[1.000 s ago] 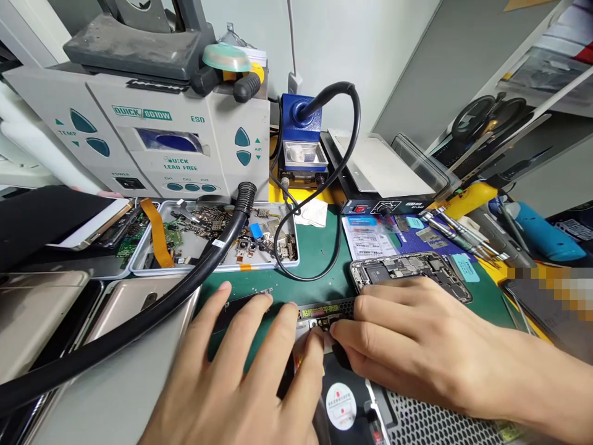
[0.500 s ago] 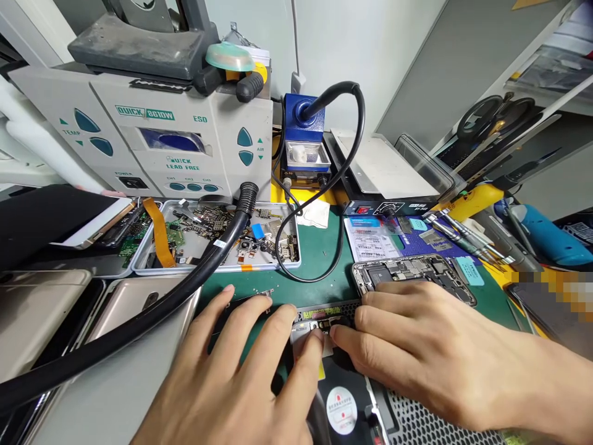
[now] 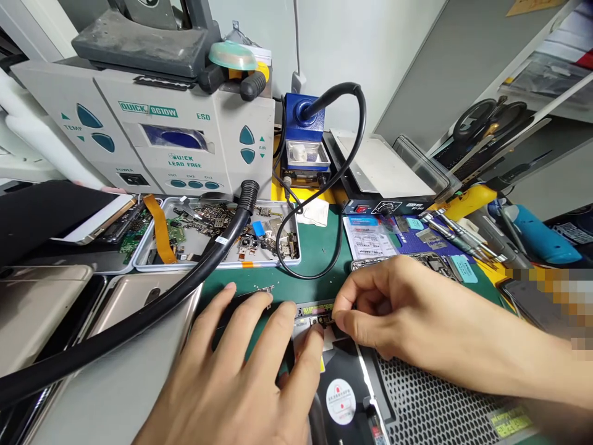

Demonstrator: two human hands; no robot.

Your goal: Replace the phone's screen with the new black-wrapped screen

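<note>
A phone screen panel (image 3: 352, 361), seen from its back with a white round sticker, lies on a perforated grey mat (image 3: 435, 402). My left hand (image 3: 250, 364) rests at its top left with fingers spread. The left thumb presses beside small metal parts at the panel's top edge. My right hand (image 3: 393, 309) is closed in a pinch at the top right of that edge; its fingertips hide whatever is between them. Behind the right hand, an opened phone body (image 3: 435, 266) with exposed boards lies partly covered.
A grey hot air station (image 3: 185, 133) with a thick black hose (image 3: 152, 315) stands at back left. In front is a tray (image 3: 213, 264) of circuit boards. A blue soldering stand (image 3: 306, 117), a flat heating plate (image 3: 389, 170) and screwdrivers (image 3: 463, 238) sit behind and right.
My right hand has turned and lifted, its fingers drawn into a pinch at the panel's top edge, covering more of the opened phone body. My left hand stays nearly still.
</note>
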